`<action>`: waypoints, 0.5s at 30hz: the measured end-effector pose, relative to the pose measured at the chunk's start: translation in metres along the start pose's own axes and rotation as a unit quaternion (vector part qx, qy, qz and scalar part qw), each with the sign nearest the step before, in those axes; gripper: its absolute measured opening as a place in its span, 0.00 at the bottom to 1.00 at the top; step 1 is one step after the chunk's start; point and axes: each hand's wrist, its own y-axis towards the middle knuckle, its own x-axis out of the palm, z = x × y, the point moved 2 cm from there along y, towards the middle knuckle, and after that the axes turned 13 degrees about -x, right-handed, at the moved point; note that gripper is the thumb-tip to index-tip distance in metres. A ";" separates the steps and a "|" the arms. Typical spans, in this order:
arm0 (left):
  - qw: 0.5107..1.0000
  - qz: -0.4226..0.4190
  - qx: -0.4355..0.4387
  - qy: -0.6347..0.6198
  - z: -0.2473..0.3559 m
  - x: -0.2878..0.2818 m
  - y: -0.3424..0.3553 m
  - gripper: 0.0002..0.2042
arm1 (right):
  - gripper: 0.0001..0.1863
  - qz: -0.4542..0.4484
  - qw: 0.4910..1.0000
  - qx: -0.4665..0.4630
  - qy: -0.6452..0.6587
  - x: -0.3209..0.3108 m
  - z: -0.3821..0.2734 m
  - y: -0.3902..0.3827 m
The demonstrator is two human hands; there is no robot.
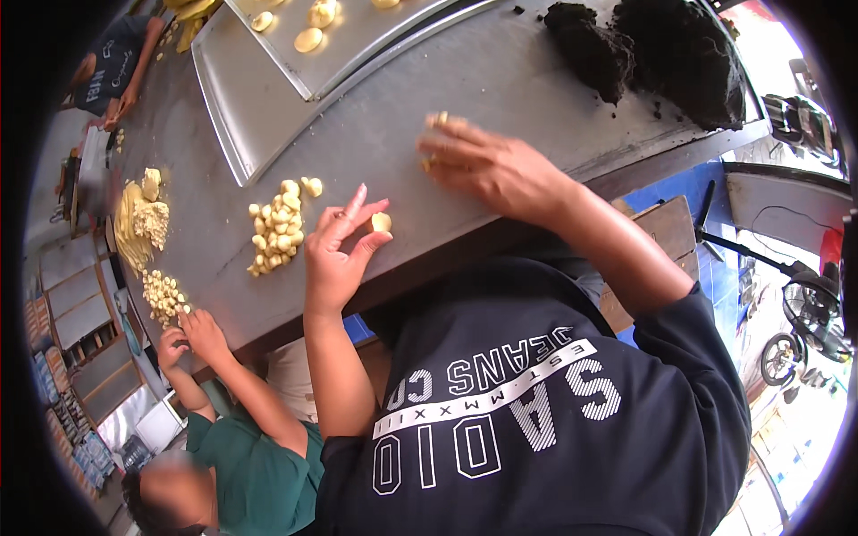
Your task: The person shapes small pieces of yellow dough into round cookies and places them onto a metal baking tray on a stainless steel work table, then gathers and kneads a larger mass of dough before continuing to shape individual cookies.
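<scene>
A small flattened piece of yellow dough [382, 221] is pinched between the thumb and finger of my left hand [337, 253], just above the near edge of the metal table. My other fingers on that hand stick up. My right hand [490, 170] is over the table farther right, its fingers smeared by motion. Yellowish bits show at its fingertips, too blurred to name. A heap of small yellow dough balls [279, 228] lies just left of my left hand. Toward the far right corner sits a crumbly, nearly black mass [684, 62].
Metal trays [246, 98] overlap at the far side, with several round dough pieces [308, 39] on one. At left, a co-worker in a green shirt [264, 473] reaches to small dough bits [163, 297] beside a larger dough lump [143, 219]. Another person [112, 67] stands at the far left.
</scene>
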 end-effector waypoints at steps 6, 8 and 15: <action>0.966 -0.002 -0.139 -0.220 -0.013 0.010 -0.007 0.31 | 0.16 0.002 0.994 0.097 -0.046 -0.009 -0.015 0.011; 0.961 0.004 -0.134 -0.241 -0.019 0.014 -0.007 0.28 | 0.16 0.048 0.995 0.082 -0.039 -0.014 -0.017 0.014; 0.974 0.113 -0.091 -0.174 -0.026 0.029 -0.017 0.19 | 0.05 0.040 0.989 0.102 -0.098 -0.002 0.009 0.024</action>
